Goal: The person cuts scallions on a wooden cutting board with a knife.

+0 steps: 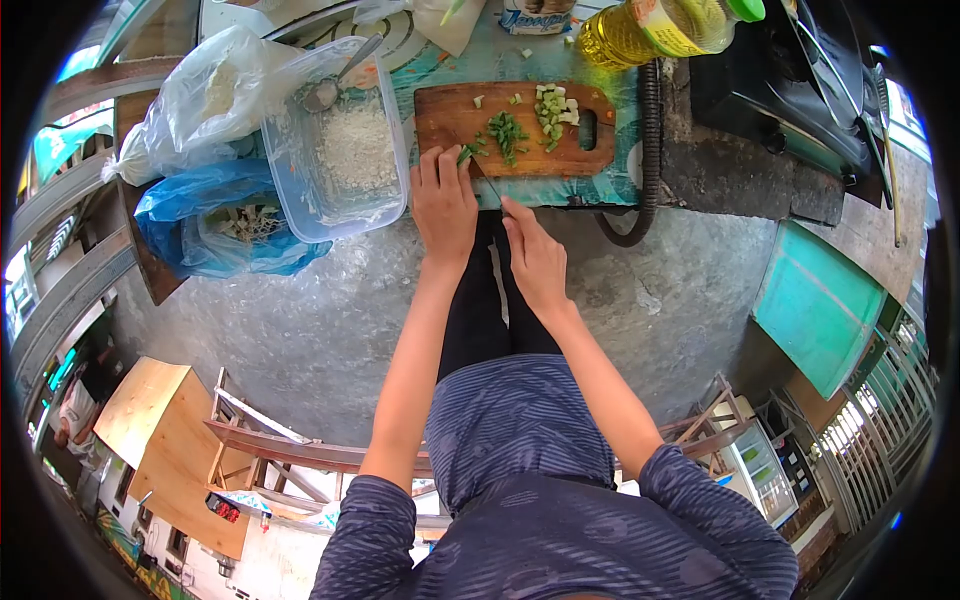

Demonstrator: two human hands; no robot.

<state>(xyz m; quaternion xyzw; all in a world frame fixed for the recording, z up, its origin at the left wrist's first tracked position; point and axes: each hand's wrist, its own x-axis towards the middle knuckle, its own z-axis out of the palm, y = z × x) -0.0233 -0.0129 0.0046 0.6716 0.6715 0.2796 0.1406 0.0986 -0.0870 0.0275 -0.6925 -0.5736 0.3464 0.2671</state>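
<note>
My right hand [537,258] is closed on the handle of a knife [487,180], whose blade reaches up and left over the near edge of a wooden cutting board [455,105]. At the board's left end, my left hand [443,205] has its fingers bent together on green leaves [467,152] beside the blade. Chopped greens [507,135] lie in a small heap at the middle of the board. Pale green diced pieces [554,112] sit farther right, near the handle slot.
A plastic tub [396,150] of white flour [357,148] with a spoon stands left of the board. Beyond it are a clear plastic bag [205,95] and a blue bag [165,215]. An oil bottle [655,35] and a black stove [780,95] stand at the back right.
</note>
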